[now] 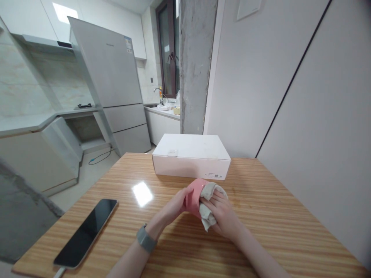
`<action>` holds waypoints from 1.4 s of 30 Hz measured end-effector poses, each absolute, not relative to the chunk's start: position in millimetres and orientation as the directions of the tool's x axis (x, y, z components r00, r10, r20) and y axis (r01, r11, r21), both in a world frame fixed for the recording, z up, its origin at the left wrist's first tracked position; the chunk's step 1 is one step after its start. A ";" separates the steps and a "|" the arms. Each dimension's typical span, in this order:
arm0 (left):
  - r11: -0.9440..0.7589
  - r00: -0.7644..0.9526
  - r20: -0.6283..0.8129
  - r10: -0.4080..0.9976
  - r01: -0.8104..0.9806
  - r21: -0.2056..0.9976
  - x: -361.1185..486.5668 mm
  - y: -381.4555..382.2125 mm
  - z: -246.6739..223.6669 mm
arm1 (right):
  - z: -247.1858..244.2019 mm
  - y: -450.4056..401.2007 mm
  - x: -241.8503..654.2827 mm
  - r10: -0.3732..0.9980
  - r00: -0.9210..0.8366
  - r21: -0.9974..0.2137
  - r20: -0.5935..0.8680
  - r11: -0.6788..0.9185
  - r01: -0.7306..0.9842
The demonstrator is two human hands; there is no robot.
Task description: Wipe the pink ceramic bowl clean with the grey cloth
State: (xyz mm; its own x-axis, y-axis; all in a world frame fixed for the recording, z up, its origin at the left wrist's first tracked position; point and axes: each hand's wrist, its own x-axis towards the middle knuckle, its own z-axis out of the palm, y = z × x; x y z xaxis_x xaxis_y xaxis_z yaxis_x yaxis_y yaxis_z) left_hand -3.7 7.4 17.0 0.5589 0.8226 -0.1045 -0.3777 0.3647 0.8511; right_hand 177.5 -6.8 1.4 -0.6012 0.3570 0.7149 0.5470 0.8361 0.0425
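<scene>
A pink bowl (192, 197) is tipped on its side above the wooden table, its mouth facing right. My left hand (177, 204) grips it from the left, thumb along the outside; the other fingers are mostly hidden behind and below. A crumpled pale grey cloth (207, 216) is bunched at the bowl's mouth, partly tucked in. My right hand (222, 211) presses on the cloth with its fingers bent around it, their tips hidden in the folds. A grey watch band circles my left wrist.
A closed white box (191, 168) stands just beyond my hands on the wooden table (266, 224). A dark-screened phone (87, 233) with a white cable lies at the left. Behind are a grey fridge (116, 73), a concrete pillar (196, 69) and a sink counter.
</scene>
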 end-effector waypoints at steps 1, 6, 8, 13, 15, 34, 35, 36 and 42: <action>0.373 0.586 -0.064 0.808 -0.423 0.825 -0.9 5.7 17.5 | -0.5 -5.0 179.4 0.354 -0.587 0.059 0.728 0.821 0.568; 0.450 0.628 -0.025 0.778 -0.528 0.720 5.5 3.9 15.4 | -0.2 -8.0 177.5 0.236 -0.594 0.164 0.769 0.825 0.541; 0.481 0.610 -0.097 0.786 -0.506 0.716 1.8 7.9 10.8 | 3.1 -14.2 170.4 0.193 -0.624 0.187 0.758 0.851 0.490; 0.546 0.660 -0.217 0.719 -0.344 0.764 -13.8 16.0 2.6 | 5.7 -25.5 154.2 0.081 -0.662 0.198 0.745 0.921 0.335; 0.540 0.694 -0.239 0.679 -0.252 0.803 -17.2 15.9 3.3 | 4.9 -25.6 154.0 0.081 -0.658 0.169 0.749 0.937 0.307; 0.429 0.699 -0.061 0.712 -0.364 0.827 -9.0 3.3 19.3 | 1.4 -18.9 173.0 0.169 -0.620 0.177 0.766 0.872 0.456; 0.433 0.694 -0.106 0.712 -0.315 0.845 -10.9 4.8 19.1 | -0.2 -20.4 169.6 0.152 -0.637 0.185 0.756 0.884 0.430; 0.423 0.675 -0.145 0.724 -0.268 0.866 -12.8 6.3 19.0 | -1.5 -21.4 165.8 0.141 -0.652 0.186 0.745 0.895 0.405; 0.160 0.445 -0.076 0.892 -0.156 0.975 -15.3 10.4 18.6 | 2.6 -17.9 155.0 0.166 -0.667 0.122 0.726 0.924 0.362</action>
